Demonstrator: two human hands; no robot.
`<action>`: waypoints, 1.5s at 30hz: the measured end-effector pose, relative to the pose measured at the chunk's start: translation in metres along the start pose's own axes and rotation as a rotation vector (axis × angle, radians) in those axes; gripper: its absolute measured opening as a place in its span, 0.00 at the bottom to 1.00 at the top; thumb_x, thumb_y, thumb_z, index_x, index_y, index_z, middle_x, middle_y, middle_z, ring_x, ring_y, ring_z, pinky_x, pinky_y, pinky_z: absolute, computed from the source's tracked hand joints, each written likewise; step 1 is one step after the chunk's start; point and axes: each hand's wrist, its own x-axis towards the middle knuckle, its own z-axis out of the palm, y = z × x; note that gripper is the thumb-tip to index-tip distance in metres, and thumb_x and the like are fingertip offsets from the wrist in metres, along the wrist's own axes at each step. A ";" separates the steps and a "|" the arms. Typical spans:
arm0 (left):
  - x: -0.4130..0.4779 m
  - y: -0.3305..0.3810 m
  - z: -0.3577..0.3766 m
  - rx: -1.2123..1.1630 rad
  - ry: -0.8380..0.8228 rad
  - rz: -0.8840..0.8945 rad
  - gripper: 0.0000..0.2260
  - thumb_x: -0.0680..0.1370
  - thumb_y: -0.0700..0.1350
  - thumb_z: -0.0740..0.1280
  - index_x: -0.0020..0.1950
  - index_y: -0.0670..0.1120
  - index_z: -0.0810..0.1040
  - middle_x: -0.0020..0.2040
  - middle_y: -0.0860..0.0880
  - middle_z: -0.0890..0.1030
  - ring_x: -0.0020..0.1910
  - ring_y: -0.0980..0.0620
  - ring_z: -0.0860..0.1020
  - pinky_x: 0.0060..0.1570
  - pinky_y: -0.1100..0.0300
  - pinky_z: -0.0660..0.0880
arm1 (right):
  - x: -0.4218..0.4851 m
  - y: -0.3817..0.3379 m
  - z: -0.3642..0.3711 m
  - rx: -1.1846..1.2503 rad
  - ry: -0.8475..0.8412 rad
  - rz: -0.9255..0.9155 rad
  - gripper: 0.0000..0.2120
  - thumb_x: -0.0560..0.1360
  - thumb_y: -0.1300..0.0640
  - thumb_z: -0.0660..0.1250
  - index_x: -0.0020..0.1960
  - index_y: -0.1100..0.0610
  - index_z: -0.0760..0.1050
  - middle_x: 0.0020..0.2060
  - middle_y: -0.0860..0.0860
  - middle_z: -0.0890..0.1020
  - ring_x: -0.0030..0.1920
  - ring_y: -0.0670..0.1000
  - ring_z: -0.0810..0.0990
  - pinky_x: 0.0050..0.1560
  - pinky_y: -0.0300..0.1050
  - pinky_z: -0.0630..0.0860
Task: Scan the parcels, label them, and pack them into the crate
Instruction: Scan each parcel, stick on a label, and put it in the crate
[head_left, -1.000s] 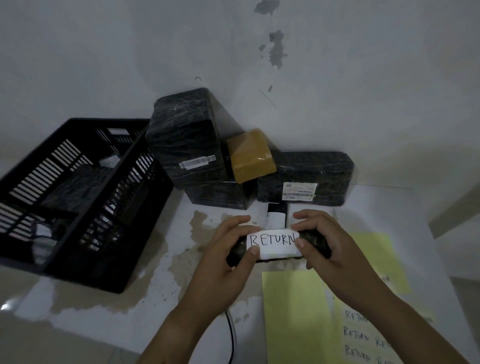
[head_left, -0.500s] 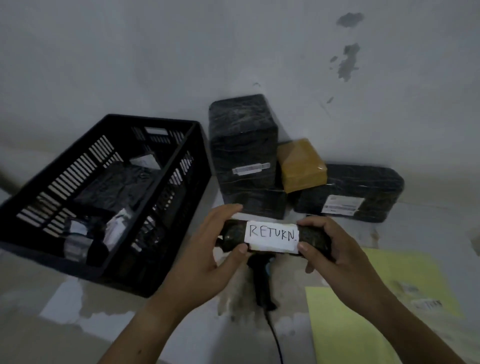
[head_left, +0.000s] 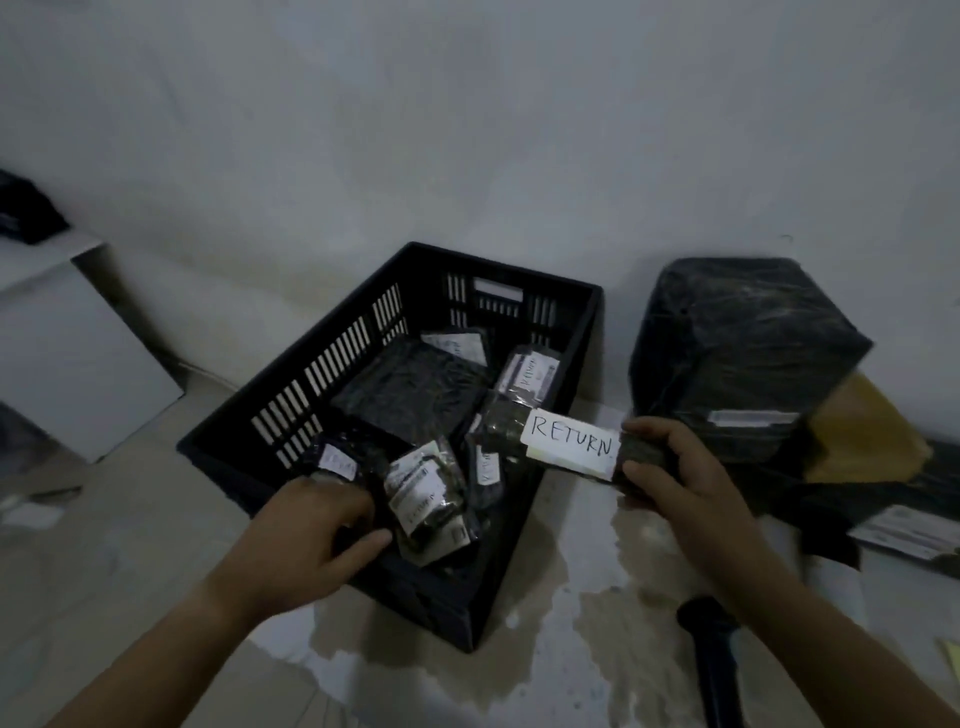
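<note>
My right hand (head_left: 675, 478) grips one end of a small dark wrapped parcel (head_left: 501, 426). Its white label reading RETURN (head_left: 571, 447) faces up, and it hangs over the right rim of the black slatted crate (head_left: 291, 374). Several small labelled parcels (head_left: 426, 493) lie inside the crate on a flat dark parcel (head_left: 410, 389). My left hand (head_left: 306, 530) reaches over the crate's near rim, with fingers and thumb curled round a dark parcel inside.
A large black wrapped parcel (head_left: 743, 353) stands right of the crate, against the wall. A brown parcel (head_left: 862, 436) and a flat black labelled parcel (head_left: 904, 530) lie beside it. The black scanner (head_left: 711, 660) lies under my right forearm. A white board (head_left: 67, 364) leans at the left.
My view swung left to the crate. My left hand let go of the RETURN parcel and went into the crate. My right hand carried the parcel over the crate's right rim.
</note>
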 end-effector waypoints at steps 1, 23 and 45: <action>-0.003 -0.006 0.001 0.034 -0.011 0.039 0.18 0.81 0.64 0.59 0.38 0.55 0.70 0.33 0.59 0.68 0.31 0.59 0.65 0.36 0.62 0.64 | 0.011 -0.006 0.010 -0.052 -0.009 -0.023 0.15 0.77 0.64 0.66 0.57 0.47 0.75 0.53 0.45 0.80 0.51 0.47 0.81 0.47 0.45 0.82; -0.008 -0.033 0.036 0.067 0.196 0.153 0.26 0.75 0.73 0.60 0.40 0.49 0.74 0.38 0.52 0.75 0.35 0.50 0.73 0.43 0.58 0.59 | 0.202 0.032 0.153 -1.207 -0.607 0.024 0.19 0.77 0.46 0.67 0.62 0.56 0.70 0.58 0.56 0.78 0.55 0.56 0.76 0.48 0.46 0.73; -0.017 -0.029 0.016 -0.005 0.010 0.010 0.29 0.76 0.72 0.60 0.62 0.52 0.81 0.65 0.56 0.80 0.60 0.54 0.79 0.55 0.54 0.68 | 0.078 0.013 0.088 -0.991 -0.396 -0.432 0.23 0.79 0.47 0.65 0.72 0.48 0.69 0.73 0.49 0.69 0.76 0.52 0.61 0.75 0.53 0.58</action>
